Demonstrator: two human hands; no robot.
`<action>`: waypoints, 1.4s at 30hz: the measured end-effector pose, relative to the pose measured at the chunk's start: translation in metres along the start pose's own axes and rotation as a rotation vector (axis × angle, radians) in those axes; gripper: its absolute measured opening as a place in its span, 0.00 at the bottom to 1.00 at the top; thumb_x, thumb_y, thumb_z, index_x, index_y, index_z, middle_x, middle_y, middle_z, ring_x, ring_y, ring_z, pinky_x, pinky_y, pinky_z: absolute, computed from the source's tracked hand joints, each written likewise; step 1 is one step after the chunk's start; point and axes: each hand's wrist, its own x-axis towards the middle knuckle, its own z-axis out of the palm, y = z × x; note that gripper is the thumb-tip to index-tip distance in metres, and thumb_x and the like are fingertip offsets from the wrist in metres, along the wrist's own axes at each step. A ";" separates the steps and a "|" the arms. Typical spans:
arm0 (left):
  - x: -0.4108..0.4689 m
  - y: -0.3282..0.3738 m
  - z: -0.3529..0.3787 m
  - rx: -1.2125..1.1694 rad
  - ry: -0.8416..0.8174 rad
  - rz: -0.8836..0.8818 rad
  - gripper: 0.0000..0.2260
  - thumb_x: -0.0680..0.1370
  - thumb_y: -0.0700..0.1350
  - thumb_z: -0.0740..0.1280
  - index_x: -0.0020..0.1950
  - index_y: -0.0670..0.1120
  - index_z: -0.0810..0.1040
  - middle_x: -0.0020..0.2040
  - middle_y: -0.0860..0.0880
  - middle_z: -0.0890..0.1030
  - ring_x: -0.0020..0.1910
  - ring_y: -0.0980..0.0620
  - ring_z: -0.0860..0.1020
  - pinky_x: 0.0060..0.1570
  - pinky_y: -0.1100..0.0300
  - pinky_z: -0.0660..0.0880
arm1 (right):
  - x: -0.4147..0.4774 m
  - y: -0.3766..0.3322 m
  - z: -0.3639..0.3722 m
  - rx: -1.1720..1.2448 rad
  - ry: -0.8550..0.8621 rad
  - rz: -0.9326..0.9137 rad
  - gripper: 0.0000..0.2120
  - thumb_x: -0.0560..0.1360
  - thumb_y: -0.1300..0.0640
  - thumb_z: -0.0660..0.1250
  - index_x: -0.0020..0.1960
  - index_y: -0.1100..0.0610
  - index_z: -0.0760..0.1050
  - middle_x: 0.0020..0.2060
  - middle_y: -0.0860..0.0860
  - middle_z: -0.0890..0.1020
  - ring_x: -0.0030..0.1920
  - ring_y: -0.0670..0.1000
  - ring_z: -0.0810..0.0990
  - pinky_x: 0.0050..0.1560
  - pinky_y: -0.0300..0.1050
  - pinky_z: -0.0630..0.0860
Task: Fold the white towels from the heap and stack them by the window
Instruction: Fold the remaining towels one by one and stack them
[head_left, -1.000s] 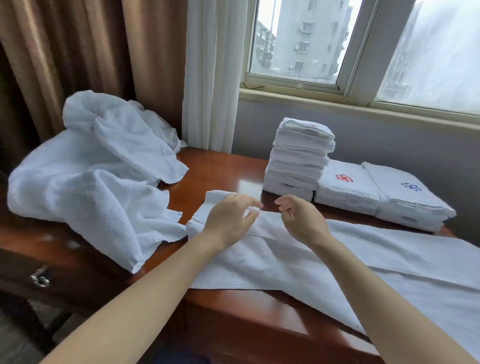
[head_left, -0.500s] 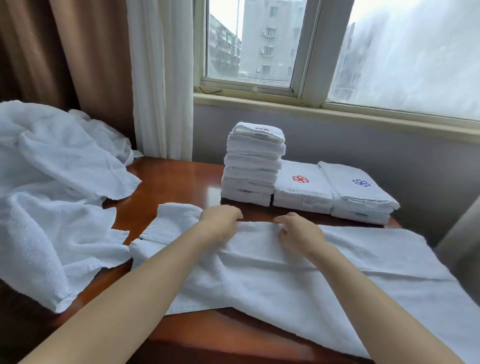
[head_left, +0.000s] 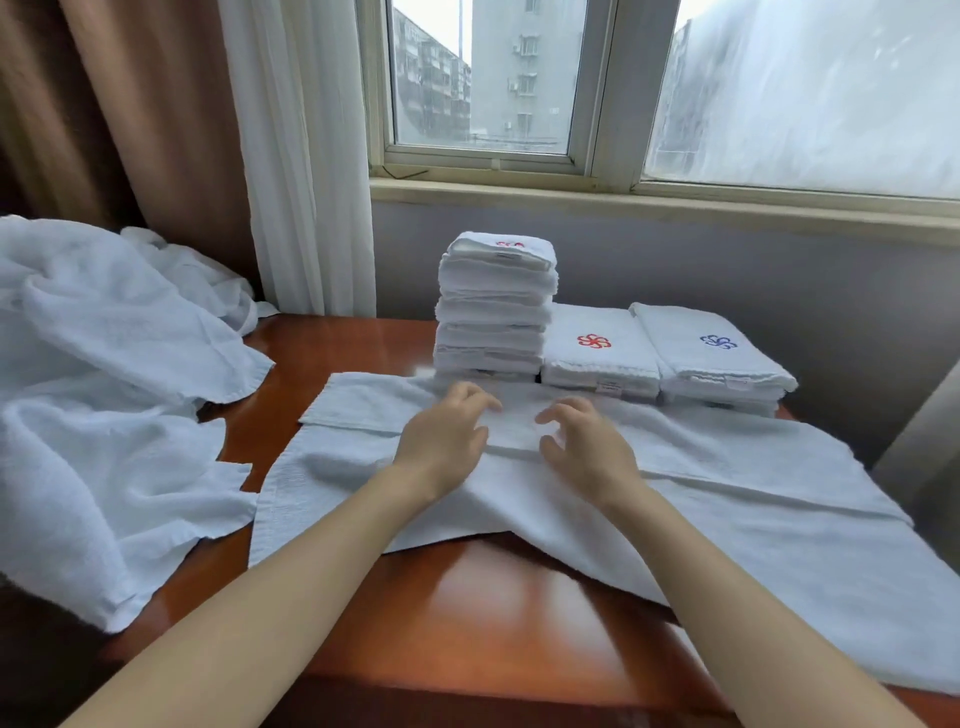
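Observation:
A long white towel (head_left: 701, 493) lies spread across the wooden table (head_left: 493, 597), its far long edge folded over toward me. My left hand (head_left: 447, 436) and my right hand (head_left: 584, 449) sit close together on the middle of that folded strip. Their fingers are loosely curled and spread, and they grip no cloth. The heap of unfolded white towels (head_left: 104, 389) lies at the left. Below the window stands a tall stack of folded towels (head_left: 493, 312), with two low stacks beside it, one with a red emblem (head_left: 597, 353) and one with a blue emblem (head_left: 717, 358).
A white sheer curtain (head_left: 306, 156) and a brown drape (head_left: 130, 104) hang at the back left. The window sill (head_left: 649, 200) runs behind the stacks. The towel's right end hangs past the table's right edge. Bare wood shows in front of the towel.
My hands pinched the towel's far edge and laid it down as a folded strip. Their fingers have now loosened and spread on it. The view has shifted to the right.

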 end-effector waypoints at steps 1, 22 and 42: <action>-0.010 0.000 0.002 -0.030 0.043 0.025 0.13 0.80 0.42 0.62 0.63 0.53 0.76 0.63 0.56 0.73 0.48 0.49 0.78 0.45 0.52 0.75 | -0.007 -0.004 0.002 0.030 0.002 -0.006 0.12 0.79 0.55 0.63 0.61 0.49 0.76 0.64 0.43 0.73 0.51 0.48 0.79 0.47 0.44 0.73; -0.135 -0.022 -0.017 0.025 0.155 -0.034 0.08 0.80 0.52 0.65 0.50 0.48 0.78 0.47 0.52 0.77 0.51 0.51 0.74 0.52 0.55 0.70 | -0.116 -0.064 0.041 -0.048 0.105 -0.362 0.15 0.76 0.56 0.66 0.61 0.51 0.80 0.58 0.44 0.82 0.62 0.50 0.75 0.60 0.50 0.72; -0.148 -0.029 -0.071 0.020 0.367 0.057 0.17 0.75 0.61 0.56 0.31 0.53 0.70 0.26 0.56 0.71 0.27 0.53 0.70 0.29 0.64 0.62 | -0.104 -0.084 -0.019 0.030 -0.233 -0.283 0.15 0.77 0.41 0.65 0.36 0.48 0.76 0.26 0.43 0.74 0.27 0.43 0.72 0.29 0.39 0.65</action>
